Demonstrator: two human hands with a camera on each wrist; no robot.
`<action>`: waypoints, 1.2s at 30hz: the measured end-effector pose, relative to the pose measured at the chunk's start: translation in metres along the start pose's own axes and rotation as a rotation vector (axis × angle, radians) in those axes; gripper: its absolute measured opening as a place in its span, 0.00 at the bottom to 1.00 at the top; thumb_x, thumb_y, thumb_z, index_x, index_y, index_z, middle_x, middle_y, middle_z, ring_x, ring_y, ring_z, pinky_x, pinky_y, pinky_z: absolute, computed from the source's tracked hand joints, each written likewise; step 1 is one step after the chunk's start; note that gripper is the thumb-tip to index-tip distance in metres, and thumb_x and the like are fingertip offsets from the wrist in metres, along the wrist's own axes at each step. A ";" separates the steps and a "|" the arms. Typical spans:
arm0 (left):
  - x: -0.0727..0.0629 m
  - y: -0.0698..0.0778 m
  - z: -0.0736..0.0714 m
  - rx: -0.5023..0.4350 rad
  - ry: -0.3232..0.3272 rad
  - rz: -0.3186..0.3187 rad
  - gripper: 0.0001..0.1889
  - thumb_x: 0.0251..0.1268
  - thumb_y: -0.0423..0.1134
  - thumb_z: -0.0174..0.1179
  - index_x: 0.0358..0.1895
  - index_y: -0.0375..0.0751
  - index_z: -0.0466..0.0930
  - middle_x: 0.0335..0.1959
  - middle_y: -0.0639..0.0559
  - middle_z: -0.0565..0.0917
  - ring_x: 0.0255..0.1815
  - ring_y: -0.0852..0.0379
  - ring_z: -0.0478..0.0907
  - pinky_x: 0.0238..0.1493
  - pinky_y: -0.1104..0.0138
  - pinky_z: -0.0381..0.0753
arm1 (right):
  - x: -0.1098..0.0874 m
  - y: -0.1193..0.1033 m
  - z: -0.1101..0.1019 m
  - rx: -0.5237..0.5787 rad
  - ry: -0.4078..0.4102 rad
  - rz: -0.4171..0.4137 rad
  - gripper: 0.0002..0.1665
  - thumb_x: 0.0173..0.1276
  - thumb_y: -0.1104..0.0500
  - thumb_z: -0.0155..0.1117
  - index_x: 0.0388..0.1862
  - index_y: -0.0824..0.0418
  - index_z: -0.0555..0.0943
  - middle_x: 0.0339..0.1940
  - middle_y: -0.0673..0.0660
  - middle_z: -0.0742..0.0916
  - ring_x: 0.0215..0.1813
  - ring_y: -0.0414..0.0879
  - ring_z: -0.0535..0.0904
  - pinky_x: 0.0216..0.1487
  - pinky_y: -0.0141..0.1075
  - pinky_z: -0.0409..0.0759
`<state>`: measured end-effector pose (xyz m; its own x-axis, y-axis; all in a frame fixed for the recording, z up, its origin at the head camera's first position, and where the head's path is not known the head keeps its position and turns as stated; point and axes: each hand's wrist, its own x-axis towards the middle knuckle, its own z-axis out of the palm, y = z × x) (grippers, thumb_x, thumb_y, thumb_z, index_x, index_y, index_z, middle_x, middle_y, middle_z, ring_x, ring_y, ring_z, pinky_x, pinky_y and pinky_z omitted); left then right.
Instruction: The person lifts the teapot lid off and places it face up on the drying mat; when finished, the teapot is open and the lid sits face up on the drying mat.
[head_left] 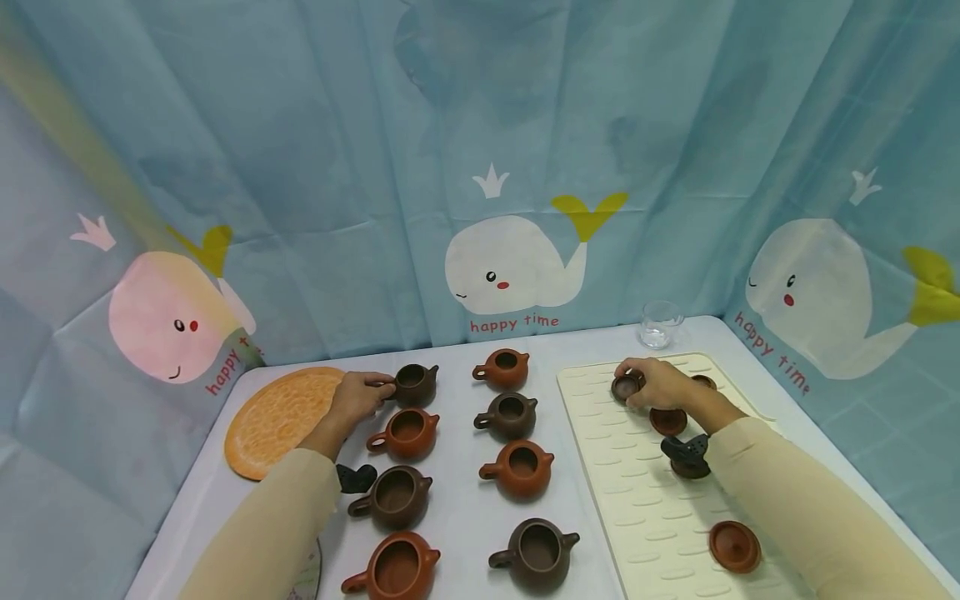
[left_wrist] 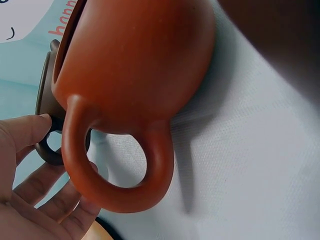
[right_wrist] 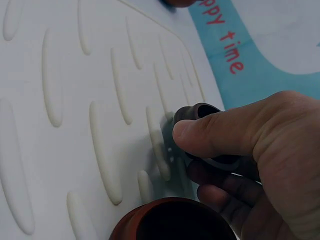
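At the back left, my left hand (head_left: 358,398) pinches the handle of a small dark brown teapot (head_left: 415,385), which has no lid on it. In the left wrist view an orange-red teapot (left_wrist: 140,65) stands in front and hides much of the dark pot; the left thumb is at the dark handle (left_wrist: 50,150). Over the far part of a cream mat (head_left: 645,517), my right hand (head_left: 660,385) pinches a dark brown teapot lid (head_left: 626,386) between thumb and fingers. Right beneath that hand lies a reddish-brown lid (head_left: 667,421).
Lidless teapots, brown like this one (head_left: 538,554) or orange-red like this one (head_left: 521,469), stand in two columns, spouts rightward. More lids, one red (head_left: 735,546), lie on the mat. A glass cup (head_left: 657,327) stands behind, a round bread-patterned mat (head_left: 281,417) at left.
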<state>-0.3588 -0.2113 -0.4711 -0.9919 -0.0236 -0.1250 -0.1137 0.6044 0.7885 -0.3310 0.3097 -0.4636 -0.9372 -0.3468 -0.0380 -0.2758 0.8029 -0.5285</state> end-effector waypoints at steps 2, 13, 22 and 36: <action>0.001 -0.001 0.000 -0.004 -0.003 0.002 0.14 0.67 0.36 0.60 0.52 0.36 0.83 0.39 0.43 0.83 0.38 0.44 0.78 0.29 0.62 0.78 | 0.000 -0.001 0.001 0.001 -0.010 0.009 0.27 0.50 0.65 0.75 0.50 0.59 0.78 0.40 0.56 0.83 0.38 0.50 0.77 0.38 0.46 0.74; 0.003 -0.003 0.002 -0.023 0.010 0.021 0.13 0.65 0.35 0.61 0.50 0.35 0.84 0.32 0.43 0.83 0.29 0.49 0.77 0.20 0.67 0.71 | -0.003 -0.003 0.003 0.004 -0.032 0.032 0.29 0.54 0.64 0.75 0.55 0.60 0.77 0.50 0.62 0.80 0.39 0.50 0.76 0.38 0.46 0.75; 0.001 0.002 0.000 -0.008 0.010 0.031 0.13 0.66 0.36 0.60 0.50 0.35 0.83 0.33 0.46 0.83 0.32 0.49 0.77 0.22 0.67 0.72 | -0.004 0.000 0.002 0.045 -0.028 0.033 0.35 0.54 0.63 0.72 0.63 0.65 0.73 0.52 0.67 0.78 0.38 0.49 0.76 0.35 0.42 0.75; -0.003 0.005 0.000 0.030 0.010 0.028 0.17 0.66 0.37 0.61 0.54 0.31 0.79 0.35 0.43 0.83 0.38 0.45 0.79 0.26 0.66 0.76 | -0.009 -0.002 -0.004 0.051 0.001 -0.018 0.35 0.57 0.64 0.68 0.64 0.71 0.70 0.45 0.63 0.79 0.38 0.49 0.78 0.34 0.41 0.75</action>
<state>-0.3566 -0.2087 -0.4669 -0.9952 -0.0145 -0.0965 -0.0842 0.6283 0.7734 -0.3230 0.3128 -0.4587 -0.9321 -0.3611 -0.0273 -0.2818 0.7707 -0.5715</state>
